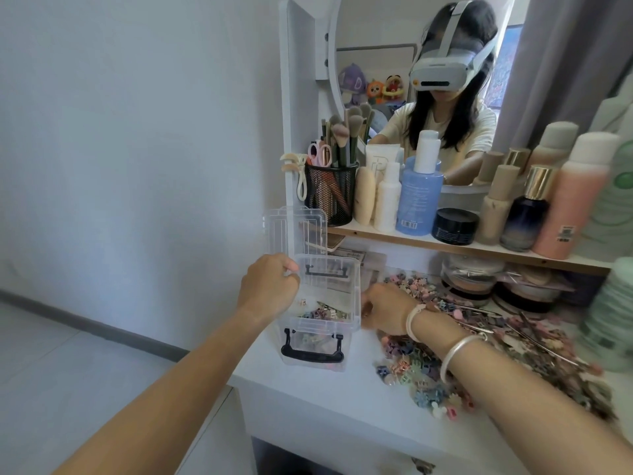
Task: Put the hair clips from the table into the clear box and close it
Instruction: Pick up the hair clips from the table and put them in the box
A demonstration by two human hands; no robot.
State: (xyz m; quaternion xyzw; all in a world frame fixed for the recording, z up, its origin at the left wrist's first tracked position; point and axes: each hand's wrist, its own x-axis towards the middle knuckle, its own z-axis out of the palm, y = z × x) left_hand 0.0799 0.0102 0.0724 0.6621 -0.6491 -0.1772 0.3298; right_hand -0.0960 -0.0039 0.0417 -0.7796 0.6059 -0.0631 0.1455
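The clear box [337, 332] stands on the white table's left part, its lid [296, 231] hinged up and open, black latch handles at front and back. Several small hair clips lie on its bottom. My left hand [269, 284] grips the box's left rim with curled fingers. My right hand [385, 311] is at the box's right wall, fingers curled; what it holds is hidden. A wide heap of small pastel hair clips [421, 368] spreads over the table under and right of my right forearm.
The white dressing table [308, 389] ends just left of the box. A shelf [479, 246] above carries bottles, a black jar and a mesh brush cup [330, 193]. Jars sit under the shelf at right. A round mirror shows a person wearing a headset.
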